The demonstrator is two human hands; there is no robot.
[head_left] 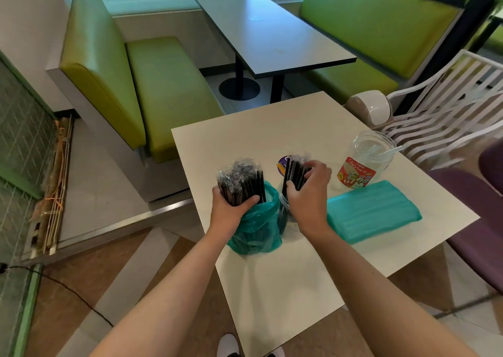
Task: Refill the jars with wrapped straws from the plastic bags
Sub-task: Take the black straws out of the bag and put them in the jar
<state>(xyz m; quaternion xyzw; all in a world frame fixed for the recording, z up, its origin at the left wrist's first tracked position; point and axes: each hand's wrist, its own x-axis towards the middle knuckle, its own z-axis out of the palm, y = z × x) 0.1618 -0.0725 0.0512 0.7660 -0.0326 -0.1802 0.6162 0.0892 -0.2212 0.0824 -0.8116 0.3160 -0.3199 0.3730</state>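
Note:
My left hand grips a thick bundle of black wrapped straws that stands up out of a teal plastic bag on the white table. Right beside it stands a clear jar, mostly hidden by my right hand. That hand holds a smaller bunch of black wrapped straws that sticks up out of the jar's mouth. A second clear jar with a red label stands at the table's right, holding a few white straws. A full teal bag lies flat to the right of my right hand.
A purple lid lies behind the near jar. A white slatted chair and a purple seat stand right of the table. Green booth benches and a grey table lie beyond. A black cable crosses the floor at left.

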